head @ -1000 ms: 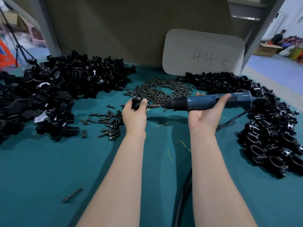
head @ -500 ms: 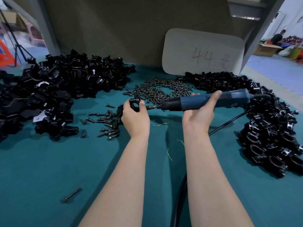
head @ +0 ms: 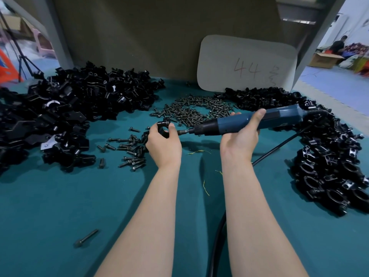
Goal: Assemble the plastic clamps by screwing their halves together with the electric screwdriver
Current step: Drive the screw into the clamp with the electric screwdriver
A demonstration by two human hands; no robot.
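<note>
**At mid-frame, one clamp under the driver, with a big heap left to do**

Centre of the head view, just above the middle of the frame: the left hand (head: 163,144) has its thumb and fingers curled round a small black clamp (head: 164,127), held above the green table (head: 60,206) with its round opening facing the camera. To the right of it, the right hand (head: 241,136) is wrapped round the barrel of the blue electric screwdriver (head: 249,121), thumb lying along the top. The tool lies almost level and its bit points left at the side of the clamp. The tip is right beside the left thumb; whether a screw is seated there is too small to tell. A black cable (head: 275,148) trails from the tool's rear down toward the lower edge of the frame.

As for progress, I judge this the fastening step on a single piece, partway through a long batch. Along the right edge a heap of ring-shaped clamps (head: 329,156) looks finished. At upper left a heap of loose halves (head: 79,100), at least as large, waits. A pile of screws (head: 195,110) sits at upper centre, a smaller scatter of screws (head: 129,152) lies left of the left hand, and one stray screw (head: 86,237) lies at lower left. Much of the work appears to remain.
</note>
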